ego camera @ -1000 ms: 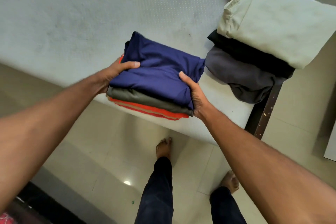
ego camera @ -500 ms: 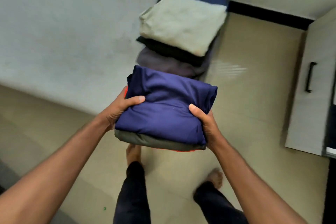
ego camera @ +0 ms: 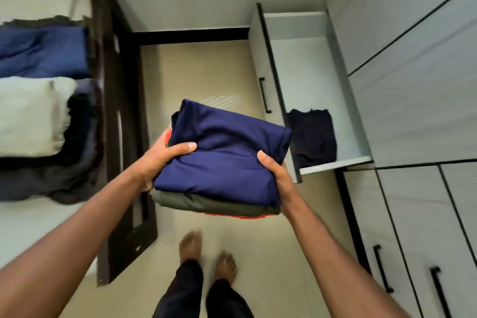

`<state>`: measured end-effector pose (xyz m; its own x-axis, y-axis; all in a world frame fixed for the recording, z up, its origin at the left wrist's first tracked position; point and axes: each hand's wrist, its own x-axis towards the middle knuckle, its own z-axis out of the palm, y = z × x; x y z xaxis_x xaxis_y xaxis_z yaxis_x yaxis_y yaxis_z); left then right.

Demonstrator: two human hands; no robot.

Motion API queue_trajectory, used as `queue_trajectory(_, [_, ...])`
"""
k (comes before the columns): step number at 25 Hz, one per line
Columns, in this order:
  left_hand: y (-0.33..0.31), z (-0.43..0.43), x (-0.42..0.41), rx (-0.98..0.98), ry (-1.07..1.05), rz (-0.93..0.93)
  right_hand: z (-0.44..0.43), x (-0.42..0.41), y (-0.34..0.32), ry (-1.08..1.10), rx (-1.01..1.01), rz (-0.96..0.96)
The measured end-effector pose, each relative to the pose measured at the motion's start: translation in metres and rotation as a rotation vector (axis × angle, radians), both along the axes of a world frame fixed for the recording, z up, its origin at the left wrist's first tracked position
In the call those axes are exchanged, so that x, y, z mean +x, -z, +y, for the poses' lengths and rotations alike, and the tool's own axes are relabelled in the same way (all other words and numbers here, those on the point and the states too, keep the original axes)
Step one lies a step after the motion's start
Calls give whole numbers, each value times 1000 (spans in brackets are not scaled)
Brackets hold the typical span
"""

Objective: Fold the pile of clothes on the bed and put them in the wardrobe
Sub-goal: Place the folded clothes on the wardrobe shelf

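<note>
I carry a stack of folded clothes (ego camera: 227,152) in mid-air over the floor: a navy piece on top, an olive one under it, orange at the bottom. My left hand (ego camera: 160,160) grips its left side, thumb on top. My right hand (ego camera: 276,175) grips its right side the same way. To the right, the white wardrobe (ego camera: 418,90) has an open drawer (ego camera: 304,64) with a dark folded garment (ego camera: 312,134) inside. More folded clothes lie on the bed (ego camera: 31,224) at left: a pale piece (ego camera: 31,116) over dark ones, and a blue piece (ego camera: 44,51) beyond.
The bed's dark wooden end board (ego camera: 121,116) stands between the bed and a strip of beige tiled floor (ego camera: 206,72). My bare feet (ego camera: 206,255) are on that floor. Shut wardrobe doors with black handles (ego camera: 384,268) line the right side.
I have lifted the stack off the bed and turned right with it. The wardrobe and its open drawer have come into view, and the bed now lies to my left.
</note>
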<state>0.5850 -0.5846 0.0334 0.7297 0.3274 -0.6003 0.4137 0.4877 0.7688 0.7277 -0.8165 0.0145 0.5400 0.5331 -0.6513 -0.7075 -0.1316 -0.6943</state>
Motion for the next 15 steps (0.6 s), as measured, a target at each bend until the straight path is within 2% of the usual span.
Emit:
queue_trajectory(6, [31, 2, 134, -74, 251, 61, -35, 61, 47, 275, -54, 138])
queue_trajectory(11, [44, 43, 262, -34, 471, 74, -7, 125, 77, 511, -44, 257])
queue_trajectory(15, [35, 63, 369, 32, 583, 63, 18, 189, 79, 600, 34, 240])
